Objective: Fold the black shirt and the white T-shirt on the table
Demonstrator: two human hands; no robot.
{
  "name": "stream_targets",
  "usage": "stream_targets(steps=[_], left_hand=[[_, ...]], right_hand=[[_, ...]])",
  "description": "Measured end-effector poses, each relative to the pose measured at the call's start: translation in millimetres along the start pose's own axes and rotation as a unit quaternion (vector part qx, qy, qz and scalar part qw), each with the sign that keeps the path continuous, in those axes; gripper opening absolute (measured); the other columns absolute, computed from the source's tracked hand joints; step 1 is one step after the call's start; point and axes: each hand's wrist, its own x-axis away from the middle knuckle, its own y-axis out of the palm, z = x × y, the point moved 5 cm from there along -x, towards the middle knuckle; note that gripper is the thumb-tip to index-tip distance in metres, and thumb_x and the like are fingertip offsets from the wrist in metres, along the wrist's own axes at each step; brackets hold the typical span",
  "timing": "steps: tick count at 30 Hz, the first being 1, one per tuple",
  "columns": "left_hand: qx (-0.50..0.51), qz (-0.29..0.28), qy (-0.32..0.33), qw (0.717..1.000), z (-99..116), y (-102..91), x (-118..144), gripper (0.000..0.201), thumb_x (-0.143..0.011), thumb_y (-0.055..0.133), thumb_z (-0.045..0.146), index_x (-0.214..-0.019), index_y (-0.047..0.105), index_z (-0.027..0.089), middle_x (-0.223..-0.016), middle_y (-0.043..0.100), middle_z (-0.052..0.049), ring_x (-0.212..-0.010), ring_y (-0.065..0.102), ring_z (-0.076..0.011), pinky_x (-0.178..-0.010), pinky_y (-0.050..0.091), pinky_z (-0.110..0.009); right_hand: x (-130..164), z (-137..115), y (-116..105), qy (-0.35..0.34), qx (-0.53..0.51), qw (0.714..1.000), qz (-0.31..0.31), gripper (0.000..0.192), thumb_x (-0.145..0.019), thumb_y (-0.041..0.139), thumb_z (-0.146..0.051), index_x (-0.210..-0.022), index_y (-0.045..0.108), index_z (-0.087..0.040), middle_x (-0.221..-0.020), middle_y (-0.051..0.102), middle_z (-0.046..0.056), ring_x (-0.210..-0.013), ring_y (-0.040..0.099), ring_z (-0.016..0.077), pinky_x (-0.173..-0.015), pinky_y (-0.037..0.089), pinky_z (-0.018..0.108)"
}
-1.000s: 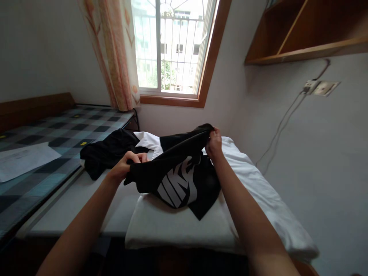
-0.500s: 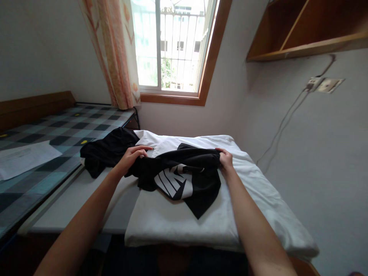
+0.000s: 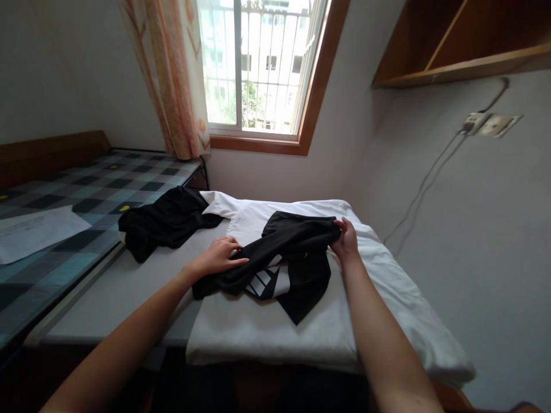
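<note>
A black garment (image 3: 288, 252) with a white printed logo lies crumpled on a white folded sheet (image 3: 275, 327) on a table. My left hand (image 3: 219, 258) rests flat on the garment's left part, fingers spread. My right hand (image 3: 344, 240) pinches the garment's right upper edge. The logo is mostly folded under the cloth.
A second black garment (image 3: 166, 221) lies to the left with a white piece (image 3: 217, 203) beside it. A bed with a checked cover (image 3: 86, 195) and a white paper (image 3: 34, 229) stands at the left. A window, a curtain (image 3: 172, 80), a wall shelf (image 3: 465, 40) and a socket with cables (image 3: 486, 123) surround the table.
The garment was held up between both hands, then lowered onto the white sheet. My left hand let go of its grip and now lies flat on the cloth, which has folded over the logo.
</note>
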Motion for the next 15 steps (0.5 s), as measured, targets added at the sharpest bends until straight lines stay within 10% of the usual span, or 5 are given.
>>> stream_targets(steps=[5,10,15], left_hand=[[0.143,-0.02,-0.011,0.989,9,3.8,-3,0.048,-0.086,0.053,0.064,-0.088,0.068,0.019,-0.088,0.067,-0.005,-0.084,0.06,-0.0207,-0.078,0.048,-0.031],[0.367,-0.09,-0.062,0.924,16,9.0,-3,0.065,-0.093,0.031,0.067,-0.099,0.072,0.017,-0.102,0.071,-0.008,-0.094,0.064,-0.0218,-0.085,0.049,-0.033],[0.359,-0.168,-0.06,0.916,27,9.4,1,0.054,-0.088,0.049,0.064,-0.096,0.075,0.018,-0.098,0.074,-0.006,-0.092,0.065,-0.0221,-0.082,0.05,-0.03]], right_hand=[[5,-6,-20,-0.025,0.139,0.98,0.14,0.049,-0.071,0.065,-0.053,-0.047,0.031,-0.027,-0.04,0.033,-0.006,-0.045,0.042,0.0133,-0.049,0.044,0.029],[22,-29,-17,-0.161,0.414,0.858,0.257,0.033,-0.068,0.069,-0.029,-0.045,0.046,-0.023,-0.07,0.059,0.007,-0.081,0.059,0.0262,-0.081,0.049,0.041],[37,-38,36,-0.344,0.462,0.814,0.072,0.02,-0.082,0.062,-0.033,-0.068,0.066,-0.019,-0.123,0.057,0.014,-0.112,0.055,0.0288,-0.1,0.043,0.048]])
